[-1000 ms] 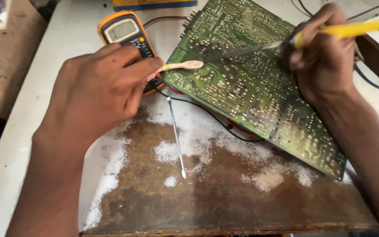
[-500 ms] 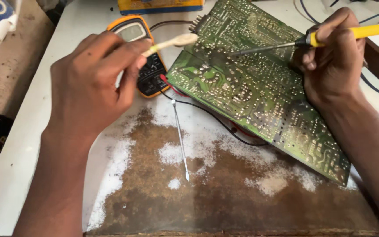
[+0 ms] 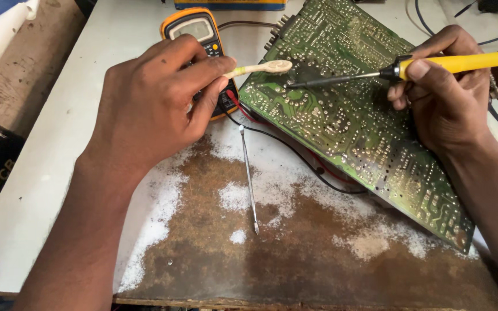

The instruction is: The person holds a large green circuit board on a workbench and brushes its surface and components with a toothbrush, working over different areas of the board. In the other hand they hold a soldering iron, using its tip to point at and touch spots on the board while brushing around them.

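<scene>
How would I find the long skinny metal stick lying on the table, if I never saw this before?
Start at the big green circuit board on the worn, rust-brown table. Just left of it, below the orange multimeter, a thin metal probe lies alone, pointing toward you. Unlike the yellow-handled soldering iron and the pale little stick, no hand holds it.

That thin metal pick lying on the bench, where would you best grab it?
Pinch the metal pick around mid-shaft, coming straight down from above. It lies flat on the worn table, apart from both hands, with bare surface either side; its lower end looks pointed, so avoid that.
</scene>
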